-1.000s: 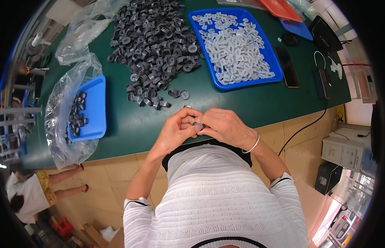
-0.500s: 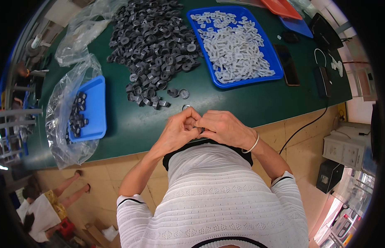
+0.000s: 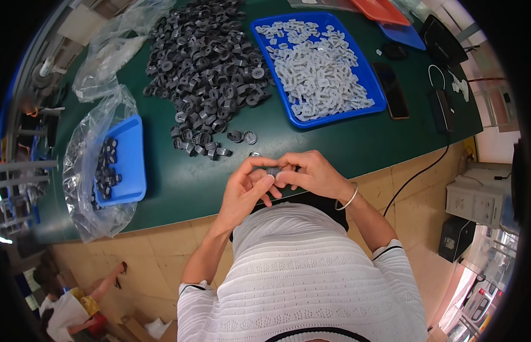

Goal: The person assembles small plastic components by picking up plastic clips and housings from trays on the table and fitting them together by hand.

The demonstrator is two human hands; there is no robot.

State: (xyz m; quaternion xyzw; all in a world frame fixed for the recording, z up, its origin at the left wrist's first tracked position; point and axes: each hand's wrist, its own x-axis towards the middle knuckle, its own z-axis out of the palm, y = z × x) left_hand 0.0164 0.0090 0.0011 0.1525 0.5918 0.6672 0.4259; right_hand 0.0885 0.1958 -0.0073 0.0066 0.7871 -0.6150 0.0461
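My left hand (image 3: 246, 191) and my right hand (image 3: 312, 174) meet over the table's near edge, in front of my body. Between their fingertips is a small dark grey plastic piece (image 3: 272, 171), pinched from both sides and partly hidden by the thumbs. Just beyond the left fingers lies a small shiny piece (image 3: 254, 154). Farther off, a large heap of dark grey round plastic caps (image 3: 211, 74) spreads over the green table (image 3: 185, 188). Two loose caps (image 3: 242, 137) lie at its near side. To its right, a blue tray (image 3: 311, 122) holds many small white plastic pieces (image 3: 322, 74).
At left, a lighter blue tray (image 3: 133, 162) with several dark parts sits partly under a clear plastic bag (image 3: 80, 176). On the right are a phone (image 3: 391, 91), a black mouse (image 3: 395, 51) and a black power strip (image 3: 441, 111) with its cable. Another person (image 3: 71, 313) is at lower left.
My hands have opened somewhat, the left fingers spreading, so the grey piece between them shows more. The view has shifted slightly. The other person's legs have moved.
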